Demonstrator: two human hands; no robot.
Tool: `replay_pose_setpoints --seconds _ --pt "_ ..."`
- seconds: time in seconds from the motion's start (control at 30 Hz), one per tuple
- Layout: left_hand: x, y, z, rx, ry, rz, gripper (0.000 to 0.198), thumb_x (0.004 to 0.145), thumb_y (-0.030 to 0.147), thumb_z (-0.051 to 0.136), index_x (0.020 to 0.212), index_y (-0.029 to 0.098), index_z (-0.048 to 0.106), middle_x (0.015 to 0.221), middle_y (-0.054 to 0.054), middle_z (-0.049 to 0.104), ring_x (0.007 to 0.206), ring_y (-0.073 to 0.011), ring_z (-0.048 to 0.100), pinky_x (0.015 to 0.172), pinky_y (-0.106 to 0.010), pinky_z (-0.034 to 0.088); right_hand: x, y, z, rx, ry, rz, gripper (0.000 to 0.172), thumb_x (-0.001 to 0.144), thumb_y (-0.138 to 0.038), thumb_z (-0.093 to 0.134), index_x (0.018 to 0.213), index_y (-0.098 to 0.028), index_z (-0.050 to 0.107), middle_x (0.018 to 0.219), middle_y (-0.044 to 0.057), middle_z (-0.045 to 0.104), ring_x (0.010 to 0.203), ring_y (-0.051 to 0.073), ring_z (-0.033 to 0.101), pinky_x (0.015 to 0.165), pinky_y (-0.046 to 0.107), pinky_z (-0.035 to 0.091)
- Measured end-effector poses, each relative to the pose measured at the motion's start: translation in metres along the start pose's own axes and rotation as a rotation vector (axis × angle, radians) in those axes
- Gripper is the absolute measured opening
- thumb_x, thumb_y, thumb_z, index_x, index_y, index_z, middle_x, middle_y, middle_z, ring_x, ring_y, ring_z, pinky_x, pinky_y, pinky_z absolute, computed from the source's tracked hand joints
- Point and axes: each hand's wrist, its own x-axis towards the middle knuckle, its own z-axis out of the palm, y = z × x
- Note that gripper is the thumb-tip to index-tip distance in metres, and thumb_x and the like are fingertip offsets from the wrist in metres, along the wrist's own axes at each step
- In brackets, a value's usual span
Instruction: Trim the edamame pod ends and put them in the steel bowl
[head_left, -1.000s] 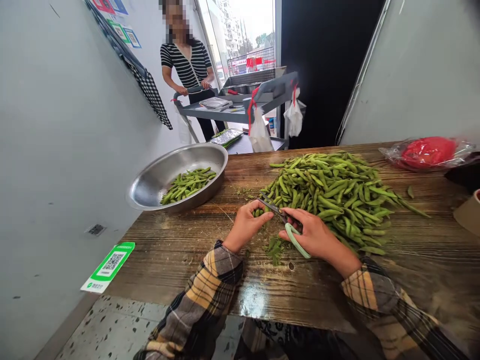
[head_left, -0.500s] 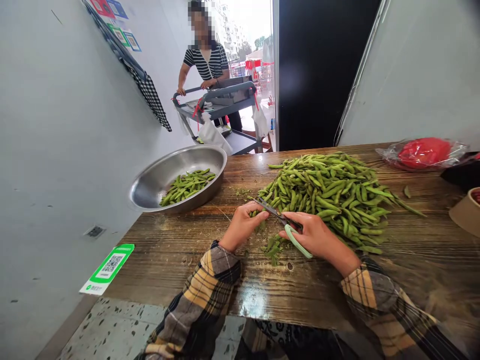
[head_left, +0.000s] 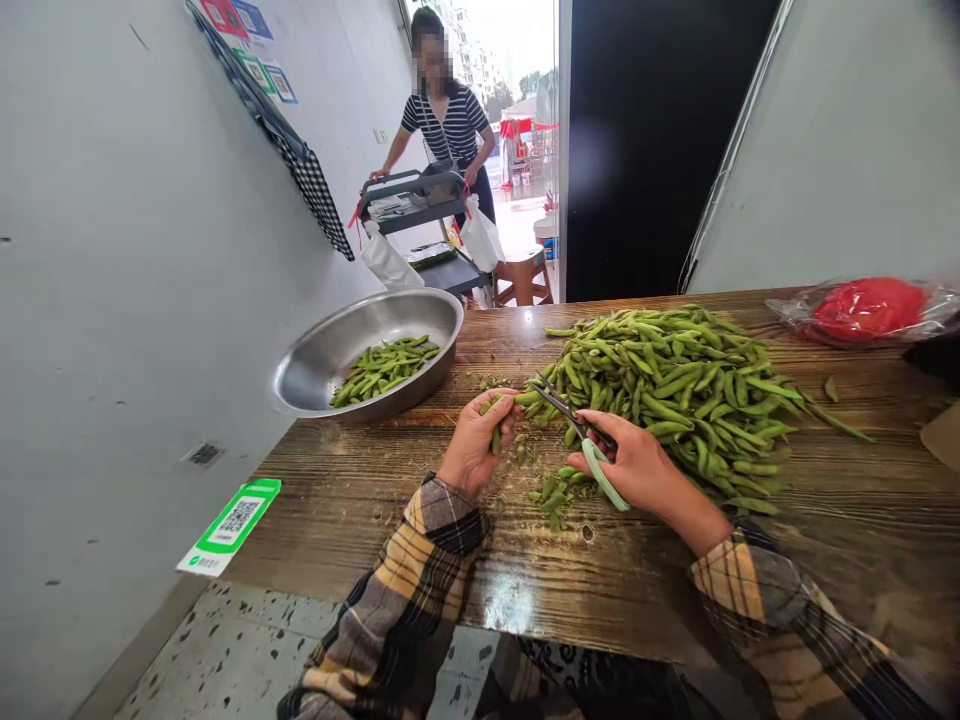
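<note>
My left hand (head_left: 475, 442) is closed on green soybean pods (head_left: 496, 436), pinching them between thumb and fingers. One pod points right toward the scissors. In my right hand (head_left: 628, 460) are scissors (head_left: 604, 477) with pale green handles, their blades parted and aimed up and left by that pod. A large heap of soybean pods (head_left: 675, 385) lies just beyond my right hand. Small cut ends and bits (head_left: 555, 494) are scattered on the wood between my hands. Several pods (head_left: 386, 368) rest inside a steel basin (head_left: 300, 385) at the back left.
The wooden table (head_left: 360, 500) carries a green QR card (head_left: 232, 525) at its left edge. A red item in clear plastic (head_left: 870, 308) sits at the back right. Past the table, a person (head_left: 448, 125) holds a grey cart (head_left: 420, 210) beside a stool (head_left: 523, 275).
My left hand has turned upward, and a pod now extends from it toward the scissors. The scissors' blades have parted. The person and cart have shifted and turned near the doorway.
</note>
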Motion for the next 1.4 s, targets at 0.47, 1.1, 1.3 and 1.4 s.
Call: replay_pose_setpoints --seconds 0.47,1.1,1.3,1.4 --pt "-0.003 -0.011 0.006 -0.106 -0.102 -0.102 0.028 0.069 0.027 0.077 0.089 0.012 0.064 0.073 0.000 0.059 0.047 -0.0015 0.044 0.038 -0.012 0.030 -0.003 -0.005 0.007 0.023 0.050 -0.064 0.052 0.076 -0.037 0.069 0.121 -0.013 0.060 0.102 0.011 0.067 0.084 0.022 0.064 0.076 0.034 0.053" --pt "-0.002 -0.006 0.007 -0.100 -0.015 -0.082 0.019 0.075 0.026 0.068 0.080 0.015 0.054 0.066 0.002 0.057 0.048 -0.0043 0.048 0.041 -0.013 0.036 -0.004 0.001 0.011 -0.016 0.106 -0.159 0.040 0.083 -0.041 0.063 0.116 -0.018 0.066 0.106 0.011 0.073 0.096 0.026 0.068 0.085 0.037 0.053" --pt "0.005 0.006 -0.004 -0.260 0.165 -0.098 0.010 0.077 0.022 0.059 0.076 0.015 0.053 0.075 -0.004 0.065 0.063 -0.0111 0.062 0.055 -0.021 0.053 -0.001 0.001 -0.002 0.017 0.216 -0.019 0.044 0.080 -0.043 0.064 0.115 -0.016 0.068 0.105 0.010 0.074 0.093 0.028 0.070 0.084 0.039 0.054" --pt "0.007 0.007 -0.008 -0.202 0.126 -0.079 0.012 0.071 0.017 0.063 0.074 0.015 0.052 0.075 -0.002 0.065 0.065 -0.0105 0.063 0.061 -0.022 0.054 0.000 0.001 -0.006 0.033 0.227 0.024 0.046 0.079 -0.044 0.064 0.116 -0.016 0.068 0.105 0.010 0.074 0.092 0.028 0.070 0.083 0.039 0.054"
